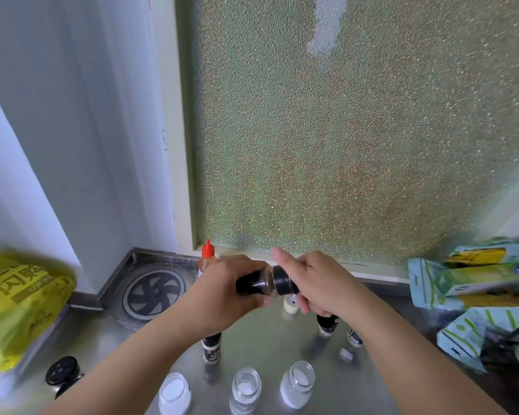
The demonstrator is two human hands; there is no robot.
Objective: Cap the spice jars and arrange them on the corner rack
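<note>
I hold a dark spice jar [253, 283] sideways above the steel counter [270, 339]. My left hand [222, 290] wraps its body. My right hand [318, 281] grips its black cap [283, 280] at the jar's mouth, with the index finger sticking out. Three uncapped glass jars of white powder stand in a row at the front: left [174, 392], middle [245, 387] and right [297, 384]. Dark capped jars stand under my left forearm [212, 347], under my right wrist [327, 323] and just right of that [354, 337]. A black-lidded jar [63, 373] sits at the front left.
A red-capped sauce bottle [208, 259] stands at the back by the frosted window. A round fan-like vent [154, 290] lies in the counter's left corner. A yellow bag [18, 307] sits left; blue-green packets [474, 289] pile up right. A small white-capped jar [291, 304] stands behind my hands.
</note>
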